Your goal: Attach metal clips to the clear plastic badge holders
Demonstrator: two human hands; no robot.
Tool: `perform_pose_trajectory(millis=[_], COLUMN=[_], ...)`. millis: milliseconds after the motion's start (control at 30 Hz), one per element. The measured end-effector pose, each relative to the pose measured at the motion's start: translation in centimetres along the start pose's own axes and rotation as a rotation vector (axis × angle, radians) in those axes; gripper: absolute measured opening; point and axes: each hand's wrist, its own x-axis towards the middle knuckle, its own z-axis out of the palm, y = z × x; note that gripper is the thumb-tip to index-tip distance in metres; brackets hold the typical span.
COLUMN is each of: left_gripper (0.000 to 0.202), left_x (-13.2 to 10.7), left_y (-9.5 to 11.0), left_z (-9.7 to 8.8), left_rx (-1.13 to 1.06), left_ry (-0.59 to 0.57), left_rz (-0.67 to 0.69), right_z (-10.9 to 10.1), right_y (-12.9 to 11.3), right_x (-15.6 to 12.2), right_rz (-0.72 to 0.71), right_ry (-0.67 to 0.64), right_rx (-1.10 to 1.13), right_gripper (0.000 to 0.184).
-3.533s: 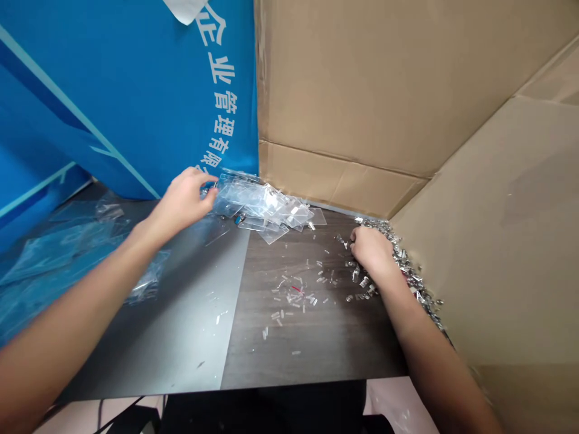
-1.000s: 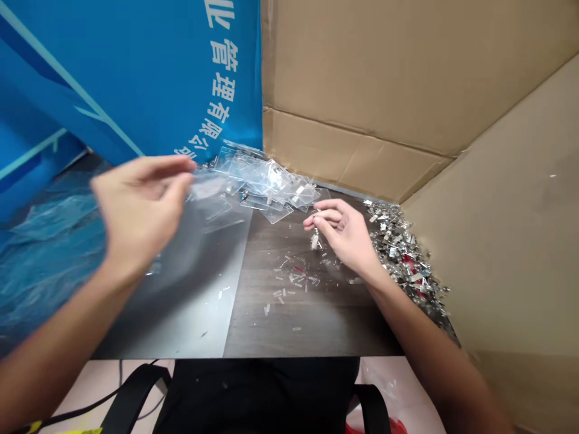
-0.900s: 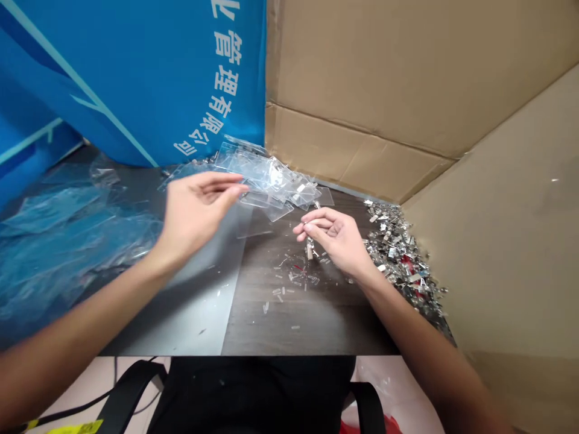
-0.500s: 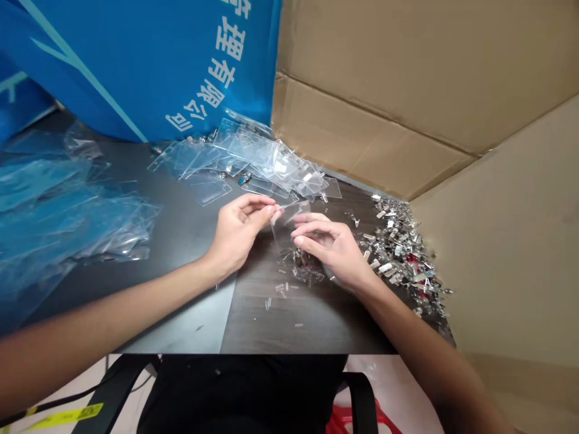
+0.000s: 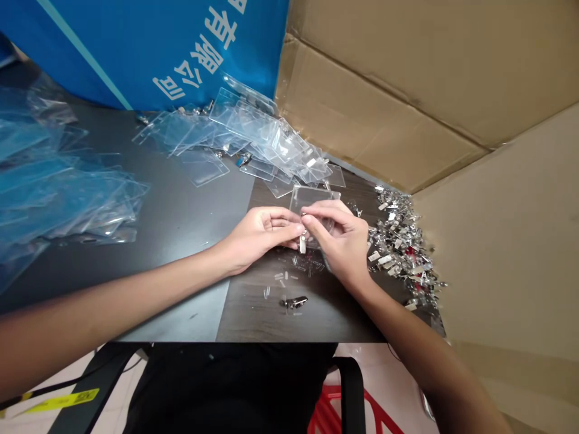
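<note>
My left hand (image 5: 265, 232) and my right hand (image 5: 337, 235) meet above the middle of the dark table. Between them is a transparent plastic badge holder (image 5: 314, 205), its lower part hidden behind my fingers. My left fingertips pinch its left side. My right fingers pinch at its edge beside a small metal clip (image 5: 302, 244), which hangs below them. Another metal badge clip (image 5: 294, 302) lies on the tabletop below my hands. Tiny transparent plastic pieces (image 5: 289, 274) are scattered nearby.
A heap of metal clips (image 5: 400, 247) lies right, against a cardboard wall (image 5: 384, 114). Stacked transparent holders (image 5: 257, 135) lie at the back, before a blue printed banner (image 5: 136, 54). Blue-tinted plastic sleeves (image 5: 58, 193) lie left. A chair back (image 5: 350, 386) stands below the table edge.
My hands have come together at the middle, and a holder has risen from the table between them. The view has tilted lower, and a metal clip now lies near the front.
</note>
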Motion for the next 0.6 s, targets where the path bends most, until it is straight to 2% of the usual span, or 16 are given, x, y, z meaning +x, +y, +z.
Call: perform_pose_trajectory(millis=[233,400,467,600], left_gripper=[0.025,0.021,0.019,0.023], left_x=[0.0,-0.1,-0.1,-0.1], left_y=[0.0,0.3,0.4,0.6], left_z=[-0.1,-0.2,-0.3,-0.6], left_rx=[-0.122,-0.088,-0.055,0.051], left_ry=[-0.030,-0.074,-0.050,0.074], left_rz=[-0.177,-0.162,-0.158,-0.106], right_z=[0.1,0.0,-0.1,-0.3], right_y=[-0.4,-0.3,-0.2,0.6], right_x=[-0.4,-0.4,-0.3,0.2], right_rz=[-0.179,-0.209,-0.174,-0.120], right_ry=[-0.008,0.043,0.070,0.142], right_rx=[-0.144,-0.179,-0.189,-0.156], right_gripper=[0.016,0.017,0.018,0.017])
